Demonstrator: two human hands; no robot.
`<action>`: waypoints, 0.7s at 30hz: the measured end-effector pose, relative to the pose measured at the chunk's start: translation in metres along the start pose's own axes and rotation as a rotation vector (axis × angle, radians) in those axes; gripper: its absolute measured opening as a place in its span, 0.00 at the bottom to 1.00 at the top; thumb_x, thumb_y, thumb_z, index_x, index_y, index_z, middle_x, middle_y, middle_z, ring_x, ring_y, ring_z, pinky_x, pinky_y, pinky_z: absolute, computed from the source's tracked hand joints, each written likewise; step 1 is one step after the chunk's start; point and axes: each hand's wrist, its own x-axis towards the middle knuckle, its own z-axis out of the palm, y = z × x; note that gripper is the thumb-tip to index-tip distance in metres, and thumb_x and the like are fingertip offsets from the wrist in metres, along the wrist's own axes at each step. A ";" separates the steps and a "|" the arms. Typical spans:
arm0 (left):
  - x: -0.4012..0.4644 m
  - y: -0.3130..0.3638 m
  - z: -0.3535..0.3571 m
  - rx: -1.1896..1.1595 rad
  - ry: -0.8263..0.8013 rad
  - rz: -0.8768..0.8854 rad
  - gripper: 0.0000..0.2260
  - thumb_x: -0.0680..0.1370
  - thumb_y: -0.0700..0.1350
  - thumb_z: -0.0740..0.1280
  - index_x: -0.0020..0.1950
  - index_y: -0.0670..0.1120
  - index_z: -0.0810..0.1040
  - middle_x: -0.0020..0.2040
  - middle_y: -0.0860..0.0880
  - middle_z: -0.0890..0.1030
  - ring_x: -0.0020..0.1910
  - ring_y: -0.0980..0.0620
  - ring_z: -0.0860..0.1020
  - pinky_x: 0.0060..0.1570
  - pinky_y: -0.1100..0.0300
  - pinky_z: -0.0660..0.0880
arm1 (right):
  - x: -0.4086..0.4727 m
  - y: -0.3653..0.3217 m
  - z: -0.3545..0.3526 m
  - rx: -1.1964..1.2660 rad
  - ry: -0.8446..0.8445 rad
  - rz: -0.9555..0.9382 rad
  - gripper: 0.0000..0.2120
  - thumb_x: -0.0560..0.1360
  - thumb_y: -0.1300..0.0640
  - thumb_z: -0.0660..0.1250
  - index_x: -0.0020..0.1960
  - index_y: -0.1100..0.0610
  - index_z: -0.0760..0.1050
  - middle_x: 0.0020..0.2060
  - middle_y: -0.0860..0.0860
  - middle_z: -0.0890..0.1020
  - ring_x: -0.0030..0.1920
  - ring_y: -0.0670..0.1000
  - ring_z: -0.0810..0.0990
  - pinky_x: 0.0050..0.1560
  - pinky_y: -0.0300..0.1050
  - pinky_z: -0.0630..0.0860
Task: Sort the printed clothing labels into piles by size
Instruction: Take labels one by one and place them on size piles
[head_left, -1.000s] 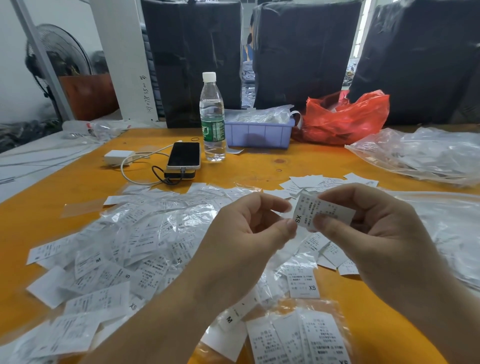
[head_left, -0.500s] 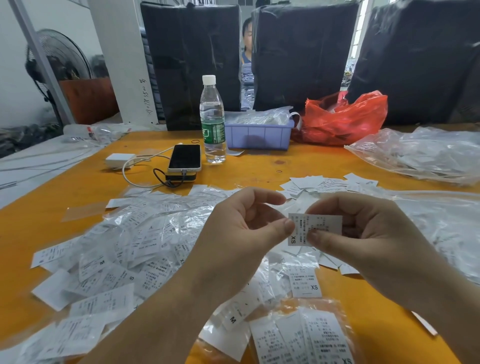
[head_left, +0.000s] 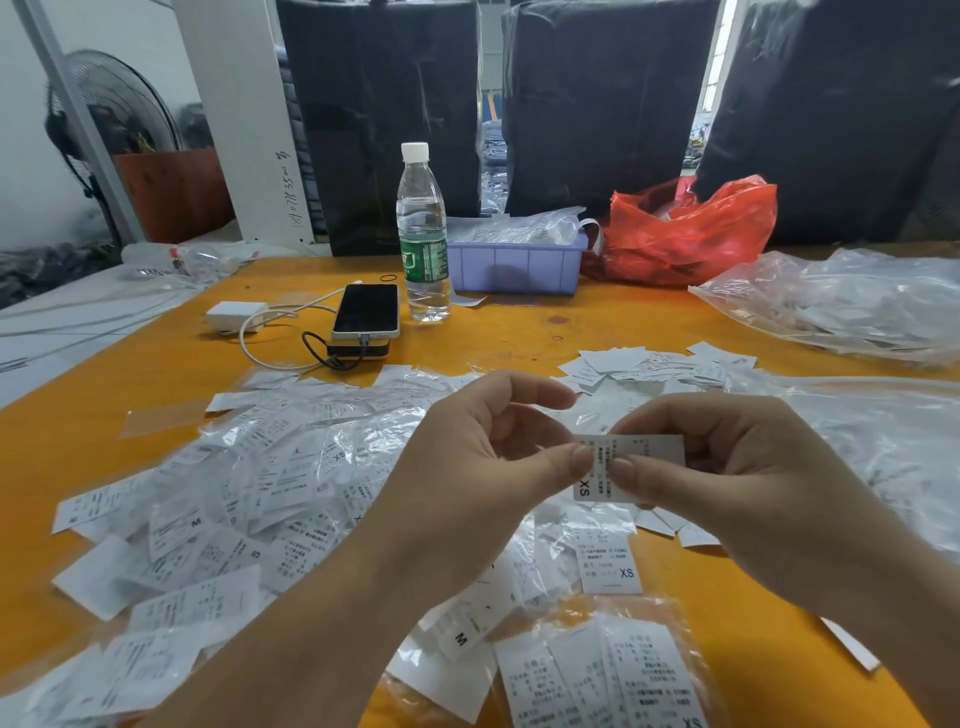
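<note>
Both hands meet above the orange table, pinching one small white label marked XS between them: the left hand nips its left edge with thumb and fingers, the right hand grips it with the thumb on the front. Beneath them lies a loose heap of labels in clear wrappers. At the far side stand a water bottle, a phone and a lilac tray.

A water bottle stands beside a phone, near a lilac bin and red bag.
</note>
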 end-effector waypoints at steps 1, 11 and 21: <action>0.000 0.000 0.000 0.002 -0.005 -0.002 0.12 0.69 0.44 0.76 0.50 0.55 0.81 0.40 0.50 0.84 0.43 0.48 0.83 0.47 0.52 0.80 | 0.000 0.000 -0.001 -0.003 -0.012 0.008 0.08 0.67 0.47 0.74 0.44 0.48 0.84 0.35 0.52 0.83 0.36 0.57 0.80 0.36 0.53 0.77; 0.000 -0.003 0.004 0.021 -0.104 -0.011 0.14 0.67 0.49 0.75 0.52 0.57 0.80 0.43 0.48 0.85 0.45 0.49 0.84 0.48 0.56 0.79 | 0.002 -0.002 -0.004 0.093 -0.124 0.078 0.15 0.63 0.46 0.75 0.46 0.51 0.85 0.32 0.50 0.82 0.27 0.41 0.76 0.26 0.28 0.67; 0.002 -0.002 0.000 -0.019 -0.054 -0.025 0.09 0.69 0.47 0.74 0.49 0.52 0.82 0.41 0.49 0.85 0.38 0.54 0.81 0.40 0.64 0.78 | 0.002 -0.007 -0.005 0.115 -0.027 0.106 0.10 0.65 0.53 0.73 0.45 0.57 0.84 0.29 0.52 0.81 0.21 0.40 0.73 0.22 0.27 0.65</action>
